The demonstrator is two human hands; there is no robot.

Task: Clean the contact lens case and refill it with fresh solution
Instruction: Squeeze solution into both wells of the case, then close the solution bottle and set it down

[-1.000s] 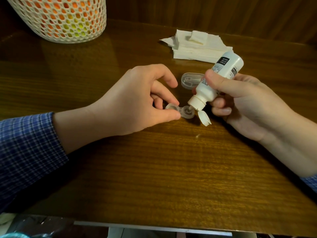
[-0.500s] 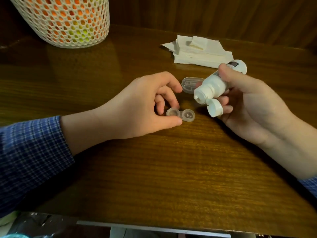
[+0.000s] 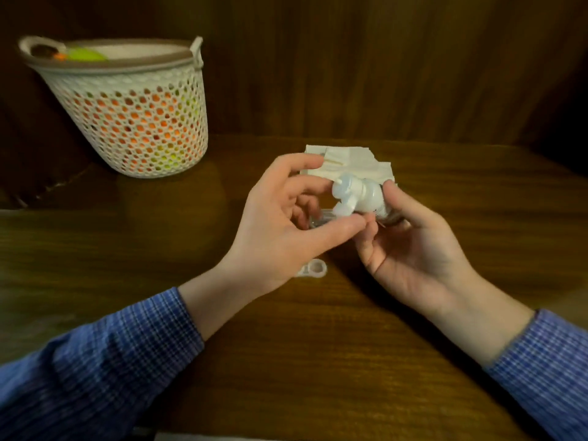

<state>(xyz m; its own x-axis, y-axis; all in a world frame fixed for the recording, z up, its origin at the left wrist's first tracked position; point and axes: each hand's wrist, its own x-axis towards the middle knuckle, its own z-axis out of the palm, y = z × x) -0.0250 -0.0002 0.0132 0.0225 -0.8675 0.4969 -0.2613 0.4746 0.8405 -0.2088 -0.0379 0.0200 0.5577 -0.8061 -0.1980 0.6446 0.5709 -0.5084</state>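
Two hands meet at frame centre, above the desk (image 3: 318, 361). Right hand (image 3: 413, 249) grips the solution bottle (image 3: 366, 197) on its side w/ nozzle toward the left hand (image 3: 280, 224), whose thumb and fingers pinch at the flip cap (image 3: 342, 206), prob. to shut it. Lens case (image 3: 313, 268) lies untouched on the desk just below the left hand, wells up; fill level not visible. Tissues (image 3: 350, 163) behind; basket (image 3: 133, 122) upper left.
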